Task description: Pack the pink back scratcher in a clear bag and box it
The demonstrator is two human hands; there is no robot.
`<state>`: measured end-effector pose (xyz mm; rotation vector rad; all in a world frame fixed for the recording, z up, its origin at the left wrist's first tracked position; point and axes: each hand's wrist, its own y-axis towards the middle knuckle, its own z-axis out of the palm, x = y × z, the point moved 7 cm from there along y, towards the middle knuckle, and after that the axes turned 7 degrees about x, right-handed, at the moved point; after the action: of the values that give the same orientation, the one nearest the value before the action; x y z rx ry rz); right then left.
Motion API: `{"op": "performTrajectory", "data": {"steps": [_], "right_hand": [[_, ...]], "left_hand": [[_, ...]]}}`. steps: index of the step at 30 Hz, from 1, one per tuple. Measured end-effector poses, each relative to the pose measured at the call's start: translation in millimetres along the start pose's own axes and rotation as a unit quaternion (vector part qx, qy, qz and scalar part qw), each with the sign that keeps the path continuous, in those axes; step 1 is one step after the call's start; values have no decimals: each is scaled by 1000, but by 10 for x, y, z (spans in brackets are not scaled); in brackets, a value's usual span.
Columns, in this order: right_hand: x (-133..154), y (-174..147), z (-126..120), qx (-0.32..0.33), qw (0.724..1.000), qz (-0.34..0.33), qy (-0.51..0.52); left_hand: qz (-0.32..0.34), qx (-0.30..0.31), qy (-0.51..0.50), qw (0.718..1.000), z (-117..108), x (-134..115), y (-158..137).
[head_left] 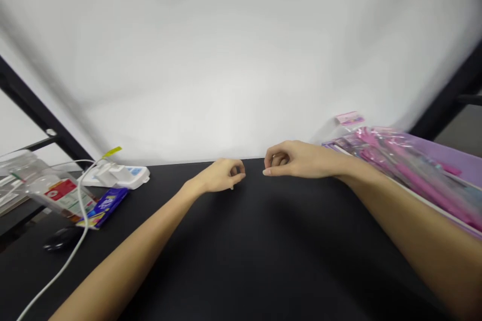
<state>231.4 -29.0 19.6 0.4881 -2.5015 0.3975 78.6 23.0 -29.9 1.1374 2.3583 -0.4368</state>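
Note:
Over the far part of the black tabletop (241, 261), near the wall, my two hands face each other with a small gap between them. My left hand (221, 175) is curled, its thumb close to the bent fingers. My right hand (291, 159) is bent in a pinch shape, thumb tip near the index fingertip, with a hollow behind them. I see nothing held in either hand. Nearest my right forearm lies a pile of pink items in clear plastic packaging (406, 160).
A purple bin (444, 155) holds the packages at right. On the left are a white power strip (137, 175), a blue packet (109, 203), a clear plastic jar (62, 188), a black mouse-like object (62, 238) and a white cable (81, 238). A white wall (233, 60) rises behind.

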Motion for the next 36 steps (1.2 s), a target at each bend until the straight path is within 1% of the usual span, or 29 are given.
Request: {"op": "performTrajectory", "data": {"steps": [3,6,9,12,15,17,20,24,29,33,35,36], "right_hand": [[89,296,156,22,999,-11,-22],[106,477,332,59,998,-12,-25],[82,517,467,99,995,5,-30],[96,455,527,129,991,10,-42],[123,380,535,143,988,4,-49],[93,361,522,143,988,7,-59],[-46,385,494,138,987,26,-76],[-231,423,438,128,989,34,-71],[-338,385,405,129,989,42,-66],[-340,358,400,120,990,37,-64],[-256,317,362,123,990,36,-62],[-169,279,337,131,989,28,-54]], "left_hand": [[-34,34,38,998,-104,244,-153],[-61,62,51,995,-151,347,-234],[-77,87,38,992,-156,355,-266],[-79,98,36,991,-145,320,-270],[-71,96,48,992,-110,282,-255],[-61,86,51,993,-85,261,-237],[-51,69,49,995,-55,253,-213],[-54,79,44,994,-14,268,-201],[-48,70,43,995,-14,269,-192],[-40,67,56,995,-12,287,-180],[-39,67,63,995,-14,298,-176],[-39,67,66,995,-15,303,-174]]}}
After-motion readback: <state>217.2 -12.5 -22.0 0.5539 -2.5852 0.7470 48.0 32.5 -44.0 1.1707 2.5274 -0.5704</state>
